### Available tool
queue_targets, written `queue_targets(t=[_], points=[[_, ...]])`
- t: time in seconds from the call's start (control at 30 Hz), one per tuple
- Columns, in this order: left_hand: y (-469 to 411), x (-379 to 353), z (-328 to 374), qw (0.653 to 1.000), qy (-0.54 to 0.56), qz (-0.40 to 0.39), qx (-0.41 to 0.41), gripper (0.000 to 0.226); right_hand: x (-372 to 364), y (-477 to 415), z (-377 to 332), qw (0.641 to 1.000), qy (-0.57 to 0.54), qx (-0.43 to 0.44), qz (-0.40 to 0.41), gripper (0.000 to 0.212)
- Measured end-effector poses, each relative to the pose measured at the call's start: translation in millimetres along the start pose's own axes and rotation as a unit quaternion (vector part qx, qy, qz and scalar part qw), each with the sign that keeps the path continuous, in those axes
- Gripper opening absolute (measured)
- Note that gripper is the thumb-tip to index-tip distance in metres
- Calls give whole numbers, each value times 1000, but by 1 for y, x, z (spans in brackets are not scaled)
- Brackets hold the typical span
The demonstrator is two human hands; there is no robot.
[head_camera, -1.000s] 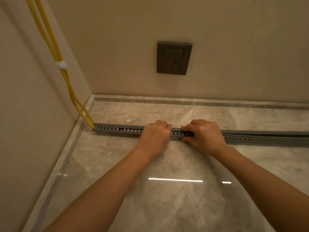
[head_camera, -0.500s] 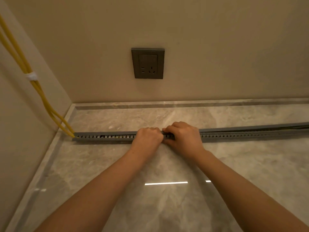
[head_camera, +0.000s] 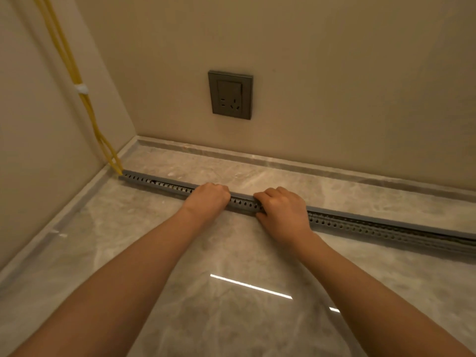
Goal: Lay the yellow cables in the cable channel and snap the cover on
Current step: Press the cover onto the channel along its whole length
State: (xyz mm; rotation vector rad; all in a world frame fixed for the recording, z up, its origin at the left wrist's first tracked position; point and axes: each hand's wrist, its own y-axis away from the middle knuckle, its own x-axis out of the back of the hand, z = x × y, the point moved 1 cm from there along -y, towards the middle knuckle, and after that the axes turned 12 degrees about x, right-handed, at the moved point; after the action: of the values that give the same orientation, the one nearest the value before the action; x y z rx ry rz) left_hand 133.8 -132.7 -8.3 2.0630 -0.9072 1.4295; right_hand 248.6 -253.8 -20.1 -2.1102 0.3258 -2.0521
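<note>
A long grey slotted cable channel (head_camera: 159, 185) lies across the marble floor from the left corner to the right edge. Its grey cover (head_camera: 360, 217) sits on top along its length. Two yellow cables (head_camera: 85, 101), bound by a white tie, run down the left wall and enter the channel's left end. My left hand (head_camera: 208, 199) is curled over the channel at the middle. My right hand (head_camera: 282, 210) grips it just to the right, thumb at the front wall, fingers bent over the cover. The stretch under both hands is hidden.
A dark grey wall socket (head_camera: 230, 95) is set in the back wall above the channel. A marble skirting ledge (head_camera: 283, 162) runs along the wall behind it. The polished floor (head_camera: 231, 292) in front reflects a strip light.
My hands have drawn apart, showing a short piece of channel between them. The camera has swung, so the channel now slopes down to the right.
</note>
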Motion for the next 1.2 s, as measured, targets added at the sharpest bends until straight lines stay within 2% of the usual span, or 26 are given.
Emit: queue_targets(t=[0.17, 0.5, 0.63, 0.77, 0.87, 1.07, 1.2], points=[[2, 4, 2, 1000, 7, -14, 11, 23, 6, -2, -4, 999, 21, -12, -27, 21], [3, 0, -3, 999, 40, 10, 1, 21, 10, -11, 5, 997, 31, 21, -70, 26], [4, 8, 4, 998, 54, 33, 4, 23, 8, -12, 5, 997, 30, 19, -63, 26], [1, 17, 33, 996, 47, 65, -45, 17, 7, -13, 7, 999, 13, 3, -52, 24], [1, 17, 50, 995, 43, 67, -52, 19, 6, -11, 8, 999, 5, -12, -38, 17], [4, 13, 52, 995, 22, 83, -60, 24, -1, -3, 12, 998, -27, -50, 11, 22], [5, 15, 52, 995, 12, 78, -61, 23, -3, 1, 16, 998, -47, -44, 17, 23]])
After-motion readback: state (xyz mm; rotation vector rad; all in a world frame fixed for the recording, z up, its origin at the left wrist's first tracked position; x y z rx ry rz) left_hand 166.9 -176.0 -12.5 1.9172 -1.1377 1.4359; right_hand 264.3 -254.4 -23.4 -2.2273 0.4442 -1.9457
